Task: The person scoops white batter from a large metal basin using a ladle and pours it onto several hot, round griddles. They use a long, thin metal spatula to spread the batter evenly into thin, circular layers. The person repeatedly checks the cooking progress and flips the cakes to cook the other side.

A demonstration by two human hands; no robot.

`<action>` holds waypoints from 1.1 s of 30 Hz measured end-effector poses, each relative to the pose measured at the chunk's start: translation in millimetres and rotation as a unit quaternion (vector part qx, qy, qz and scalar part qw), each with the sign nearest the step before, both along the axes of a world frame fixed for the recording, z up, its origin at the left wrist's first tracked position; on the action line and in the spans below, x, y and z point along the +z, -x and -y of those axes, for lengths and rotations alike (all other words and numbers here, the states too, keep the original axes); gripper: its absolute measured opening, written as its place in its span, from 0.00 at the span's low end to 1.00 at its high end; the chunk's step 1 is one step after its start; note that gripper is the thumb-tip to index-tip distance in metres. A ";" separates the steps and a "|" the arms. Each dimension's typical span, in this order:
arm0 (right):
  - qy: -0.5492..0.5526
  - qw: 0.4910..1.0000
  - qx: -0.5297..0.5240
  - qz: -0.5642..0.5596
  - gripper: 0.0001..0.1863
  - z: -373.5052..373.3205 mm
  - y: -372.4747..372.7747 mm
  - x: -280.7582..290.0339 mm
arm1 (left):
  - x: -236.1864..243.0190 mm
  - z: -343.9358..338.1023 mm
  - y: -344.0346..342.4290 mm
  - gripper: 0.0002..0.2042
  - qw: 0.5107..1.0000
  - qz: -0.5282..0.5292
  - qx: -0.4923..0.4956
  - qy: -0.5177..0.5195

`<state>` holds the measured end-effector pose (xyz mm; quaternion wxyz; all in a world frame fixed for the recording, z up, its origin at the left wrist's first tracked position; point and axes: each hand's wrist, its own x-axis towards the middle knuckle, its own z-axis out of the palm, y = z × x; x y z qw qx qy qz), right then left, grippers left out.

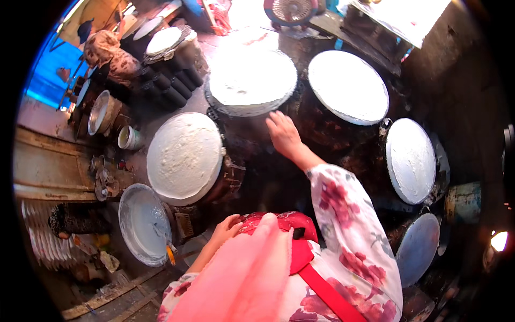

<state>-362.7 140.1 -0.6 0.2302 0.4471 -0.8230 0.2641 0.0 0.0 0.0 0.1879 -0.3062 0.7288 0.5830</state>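
Note:
My right hand is stretched forward, its fingers extended at the near rim of a round pan topped with a bright white layer. Whether the fingertips touch that rim I cannot tell; nothing shows in the hand. Close to my body, my left hand rests with loosely bent fingers against a red patterned cloth at my waist. To the left of my right hand stands another round pan with a lumpy white surface. A third white-covered pan lies to the far right.
At lower left is a basin of whitish liquid with an orange-handled tool. More round pans stand along the right. A fan is at the back. Another person is at far left, behind dark cylinders and a bucket.

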 end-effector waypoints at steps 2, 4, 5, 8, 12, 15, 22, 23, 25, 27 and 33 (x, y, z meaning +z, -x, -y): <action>-0.092 0.995 0.006 0.032 0.12 37.5 32.0 6.6 | -20.1 5.2 -30.2 0.22 0.998 -0.037 0.050 -0.014; -0.147 0.988 0.001 0.039 0.08 85.2 44.0 3.6 | -5.5 7.8 -63.7 0.21 0.990 -0.056 0.130 -0.021; -0.174 0.985 0.000 0.009 0.07 96.6 54.4 4.9 | 9.2 6.1 -74.8 0.21 0.982 -0.066 0.172 -0.033; -0.194 0.980 -0.011 -0.050 0.03 103.5 116.0 -36.0 | -1.2 5.7 -104.4 0.18 0.960 -0.077 0.258 -0.071; -0.319 0.941 -0.004 -0.110 0.06 98.7 167.6 -26.1 | -18.3 25.5 -136.2 0.18 0.887 -0.099 0.409 -0.191; -0.255 0.958 -0.001 -0.133 0.07 118.4 132.3 69.1 | 11.2 48.3 -123.7 0.19 0.830 -0.193 0.460 -0.250; -0.169 0.969 0.178 0.029 0.04 196.2 -48.7 115.6 | 17.2 117.7 -57.1 0.18 0.714 -0.297 0.546 -0.324; -0.106 0.964 0.240 0.054 0.05 206.5 -69.3 80.2 | 15.1 126.0 -45.4 0.20 0.712 -0.307 0.537 -0.332; -0.211 0.936 0.273 -0.075 0.04 219.1 -137.0 56.3 | 11.5 135.7 -32.7 0.23 0.703 -0.284 0.563 -0.329; -0.250 0.916 0.296 -0.105 0.06 229.1 -188.5 31.2 | -3.1 145.7 -30.2 0.32 0.705 -0.270 0.571 -0.323; -0.196 0.935 0.296 -0.002 0.08 244.1 -243.7 -7.6 | -5.9 153.9 -24.3 0.38 0.728 -0.251 0.561 -0.304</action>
